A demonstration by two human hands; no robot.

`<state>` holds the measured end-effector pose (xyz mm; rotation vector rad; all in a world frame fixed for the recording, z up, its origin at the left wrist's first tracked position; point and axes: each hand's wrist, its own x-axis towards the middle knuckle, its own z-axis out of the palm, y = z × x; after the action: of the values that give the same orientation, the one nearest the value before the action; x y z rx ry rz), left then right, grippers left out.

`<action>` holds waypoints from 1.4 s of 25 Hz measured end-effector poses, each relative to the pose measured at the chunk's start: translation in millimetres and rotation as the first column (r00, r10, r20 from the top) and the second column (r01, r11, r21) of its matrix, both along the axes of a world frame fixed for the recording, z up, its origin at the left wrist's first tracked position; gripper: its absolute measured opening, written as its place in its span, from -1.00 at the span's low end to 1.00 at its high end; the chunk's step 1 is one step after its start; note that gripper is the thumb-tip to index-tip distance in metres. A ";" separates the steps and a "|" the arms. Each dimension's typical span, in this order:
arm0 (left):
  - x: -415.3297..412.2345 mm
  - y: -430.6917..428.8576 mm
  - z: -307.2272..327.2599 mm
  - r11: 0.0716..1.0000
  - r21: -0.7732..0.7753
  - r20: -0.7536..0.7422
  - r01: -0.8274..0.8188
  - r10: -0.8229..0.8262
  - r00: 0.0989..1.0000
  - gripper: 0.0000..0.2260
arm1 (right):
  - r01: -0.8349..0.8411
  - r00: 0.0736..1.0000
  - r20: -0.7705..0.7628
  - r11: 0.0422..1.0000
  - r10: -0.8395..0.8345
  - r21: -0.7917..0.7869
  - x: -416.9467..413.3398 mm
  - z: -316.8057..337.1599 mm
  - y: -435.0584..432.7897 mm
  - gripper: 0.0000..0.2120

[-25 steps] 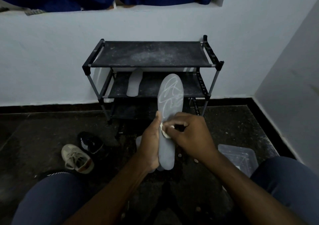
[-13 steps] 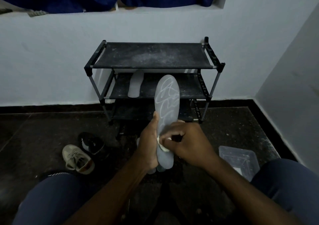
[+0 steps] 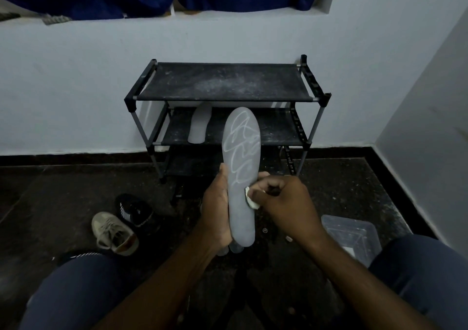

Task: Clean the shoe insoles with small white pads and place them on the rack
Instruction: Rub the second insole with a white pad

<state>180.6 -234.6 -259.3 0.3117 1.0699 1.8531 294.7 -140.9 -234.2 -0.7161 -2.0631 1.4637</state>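
Insole: grey insole (image 3: 240, 177) with pale scribbled lines on its front half, held upright and in the air in front of the rack, toe end up.
Left hand: left hand (image 3: 215, 210) grips the insole from its left edge at the heel half, fingers curled round behind it, thumb along the edge.
Pad: small white pad (image 3: 251, 199) touches the right edge of the insole, about at the middle.
Right hand: right hand (image 3: 283, 203) pinches the pad, fingers curled tight on it.
Rack: black rack (image 3: 222, 81) with three shelves stands against the pale wall; its top shelf is dusty.
Second insole: pale insole (image 3: 200, 124) lies on the middle shelf, on the left part.
Floor: beige shoe (image 3: 114, 233) and black shoe (image 3: 134, 210) lie just beside each other at the left; clear plastic box (image 3: 352, 236) is at the right, near the knee.
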 end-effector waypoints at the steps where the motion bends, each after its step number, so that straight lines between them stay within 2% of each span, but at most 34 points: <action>1: -2.1 -0.5 2.3 1.000 -0.004 0.004 -0.012 0.012 1.000 -0.30 | -0.007 1.000 0.014 1.000 0.007 0.015 -0.4 -0.1 -0.2 -0.89; 6: -11.6 -3.0 5.4 0.999 -0.029 0.028 -0.036 0.037 0.999 -0.18 | -0.085 0.993 0.094 0.989 0.074 0.122 0.1 -0.8 -6.0 -0.92; 10: -5.0 -3.1 3.7 0.998 -0.051 0.012 -0.040 0.041 0.999 -0.29 | -0.037 0.999 0.015 0.983 0.035 0.180 -2.5 3.1 -9.6 -0.94; 14: -7.4 -2.8 3.3 0.997 -0.032 0.018 -0.063 0.063 0.998 -0.30 | -0.175 0.984 0.090 0.945 0.156 0.275 -2.4 2.9 -13.9 -0.91; 19: -0.2 -0.7 1.1 0.997 -0.052 0.008 -0.053 0.054 0.999 -0.38 | -0.072 0.997 0.034 0.961 0.066 0.267 -4.8 3.4 -8.1 -0.94; 23: -1.1 -2.2 2.6 0.997 -0.060 0.006 -0.038 0.038 0.999 -0.30 | -0.229 0.973 0.065 0.932 0.219 0.280 -1.5 6.1 -14.4 -0.95; 27: 1.8 -2.2 3.6 0.998 -0.051 0.021 -0.027 0.028 0.999 -0.39 | -0.122 0.992 0.002 0.963 0.125 0.240 -4.1 5.7 -7.6 -0.93; 31: 2.0 -2.0 3.7 0.998 -0.047 0.017 -0.035 0.036 0.999 -0.33 | -0.255 0.967 0.043 0.933 0.253 0.253 -1.8 7.3 -14.7 -0.94; 35: 2.9 -0.8 3.1 0.998 -0.055 0.022 -0.039 0.040 0.999 -0.41 | -0.122 0.992 -0.009 0.962 0.129 0.244 -4.0 6.6 -4.6 -0.92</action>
<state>183.5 -235.4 -256.2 0.2385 1.1156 1.8546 290.7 -145.5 -227.7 -0.4745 -2.2532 1.2461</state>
